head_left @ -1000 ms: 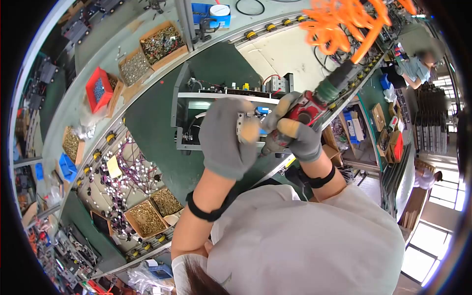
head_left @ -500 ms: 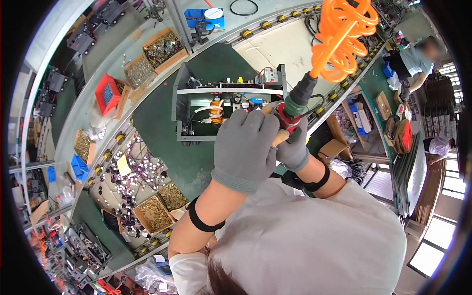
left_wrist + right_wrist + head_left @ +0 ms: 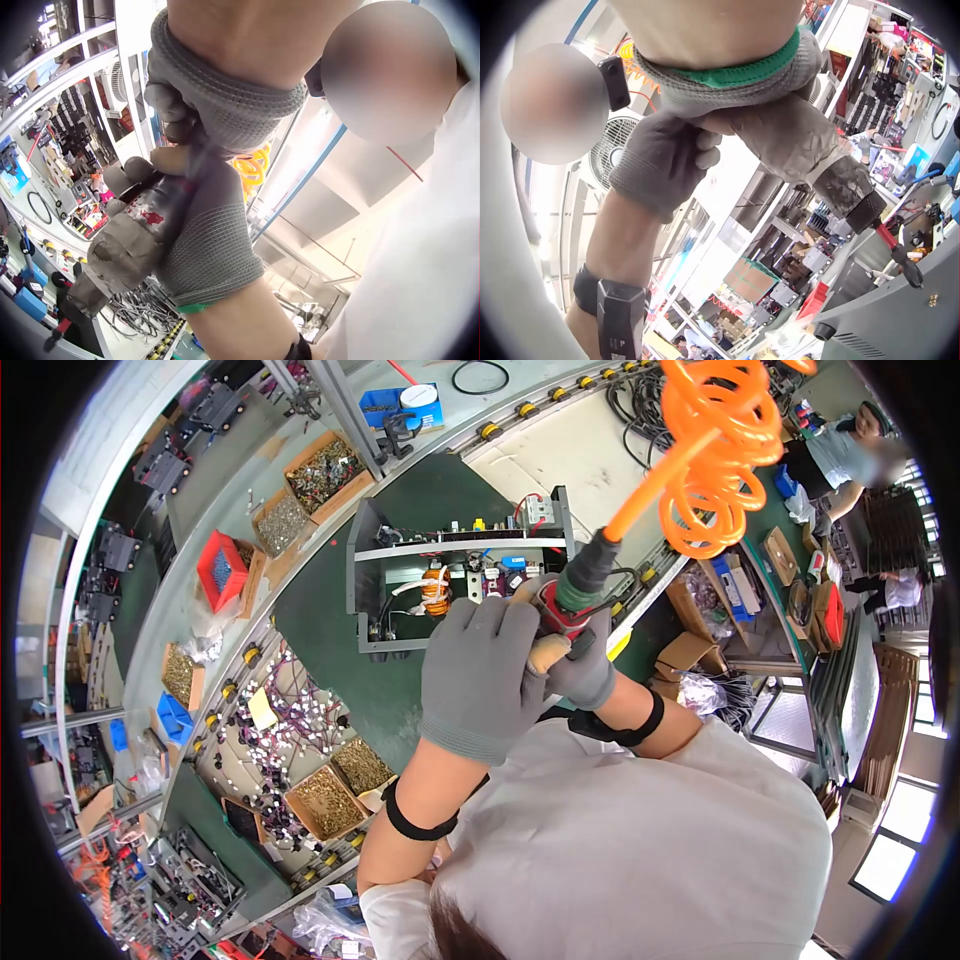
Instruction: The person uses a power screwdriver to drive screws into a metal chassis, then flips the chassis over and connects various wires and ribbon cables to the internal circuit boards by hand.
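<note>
My right hand [image 3: 585, 670], in a grey glove with pale fingertips, grips an air screwdriver [image 3: 568, 610] with a red and green body. Pale wrapping covers its front part, shown in the right wrist view, and a red-shafted bit [image 3: 886, 234] points toward a grey metal casing. Beside it my gloved left hand [image 3: 475, 670] has its fingers curled at the tool's red body, with a pale thumb [image 3: 548, 653] just below. Both hands overlap the near right corner of the open casing [image 3: 352, 585], which holds a wound coil [image 3: 435, 592] and wiring. The front of the tool is hidden in the head view.
An orange coiled hose [image 3: 715, 470] hangs over the right side, joined to the tool. Small-part boxes [image 3: 327, 803], a red bin [image 3: 220, 572] and loose wiring [image 3: 280, 735] lie to the left. Another person [image 3: 845, 455] stands at the upper right.
From over the casing, my left hand has moved to the tool. The tool has swung left and its hose end turned upward. Over the last half second both hands have shifted slightly left.
</note>
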The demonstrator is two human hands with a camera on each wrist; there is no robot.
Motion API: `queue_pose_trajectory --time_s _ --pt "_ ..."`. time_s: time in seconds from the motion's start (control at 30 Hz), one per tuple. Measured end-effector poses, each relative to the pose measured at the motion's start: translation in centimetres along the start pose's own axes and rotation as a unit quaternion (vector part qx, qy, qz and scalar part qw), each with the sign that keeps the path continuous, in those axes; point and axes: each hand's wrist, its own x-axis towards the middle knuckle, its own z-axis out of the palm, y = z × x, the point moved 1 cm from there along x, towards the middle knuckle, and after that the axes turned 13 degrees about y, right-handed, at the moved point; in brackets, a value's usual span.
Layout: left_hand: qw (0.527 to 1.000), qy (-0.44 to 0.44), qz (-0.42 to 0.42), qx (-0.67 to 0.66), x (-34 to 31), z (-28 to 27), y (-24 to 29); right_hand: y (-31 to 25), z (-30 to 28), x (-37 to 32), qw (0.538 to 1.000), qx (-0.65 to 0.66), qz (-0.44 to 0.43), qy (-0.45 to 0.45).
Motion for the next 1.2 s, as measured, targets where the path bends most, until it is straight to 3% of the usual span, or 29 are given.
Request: queue_pose_trajectory --time_s 0.07,0.2,0.27,0.4,0.47,0.5,0.57,0.63,0.7,0.83,0.9,0.93,0.97,1.03,1.1,1.13,1.17,1.2 --pt "0.999 0.018 -0.028 -0.038 -0.1 -0.1 0.1 0.3 -0.4 -0.5 0.999 -0.004 0.037 -0.034" --pt "0.999 0.003 -0.041 -0.032 -0.3 -0.4 0.4 0.9 -0.1 -1.1 0.999 -0.001 0.044 -0.013" --pt "0.999 0.018 -0.042 -0.025 -0.5 -0.4 0.4 0.9 0.0 -1.2 0.995 0.08 0.052 -0.023" --pt "0.998 0.032 -0.043 -0.029 -0.7 -0.3 0.5 1.9 -0.3 -1.8 0.998 0.055 0.01 -0.002" --pt "0.998 0.025 -0.055 -0.035 -0.8 -0.5 0.6 0.9 -0.5 -1.2 0.994 0.044 0.034 -0.097" --pt "0.998 0.025 -0.054 -0.029 -0.9 -0.5 0.6 1.4 -0.5 -1.5 0.993 0.05 0.033 -0.099" --pt "0.997 0.031 -0.063 -0.032 -0.9 -0.5 0.6 2.6 -0.5 -2.3 0.998 0.038 0.006 -0.049" --pt "0.997 0.043 -0.06 -0.027 -1.0 -0.3 0.6 1.9 -0.3 -2.2 0.997 0.044 0.024 -0.064" --pt "0.997 0.06 -0.042 -0.04 -1.1 -0.4 0.7 2.6 -0.4 -2.9 0.999 0.034 -0.011 0.001" --pt "0.996 0.067 -0.042 -0.029 -1.3 -0.8 1.1 1.1 -0.4 -2.3 0.995 0.065 0.045 -0.057" --pt "0.998 0.056 -0.01 -0.026 -1.1 -1.4 1.5 2.5 -1.0 -3.2 0.999 0.024 0.03 -0.004" --pt "0.998 0.058 -0.024 -0.029 -1.3 -1.3 1.3 2.3 -1.2 -3.2 0.997 0.033 0.065 -0.014" --pt "0.997 0.06 -0.041 -0.026 -1.8 -1.1 1.2 3.0 -1.5 -2.9 0.999 -0.035 0.004 -0.031" --pt "0.998 0.058 -0.037 -0.013 -2.4 -0.6 1.1 2.6 -0.8 -3.0 0.998 0.015 0.063 0.013" --pt "0.997 0.051 -0.05 0.012 -2.8 -0.4 1.2 4.6 -2.3 -3.5 0.999 -0.022 0.044 -0.009" --pt "0.997 0.046 -0.061 0.02 -3.1 -0.2 1.2 5.3 -3.0 -3.7 0.997 0.002 0.076 -0.018" --pt "0.996 0.044 -0.07 0.023 -3.3 0.0 1.1 7.7 -5.2 -3.9 0.98 0.052 0.188 -0.038" --pt "0.995 0.05 -0.082 0.042 -3.5 0.0 1.1 7.2 -4.3 -4.1 0.986 0.047 0.16 -0.029"
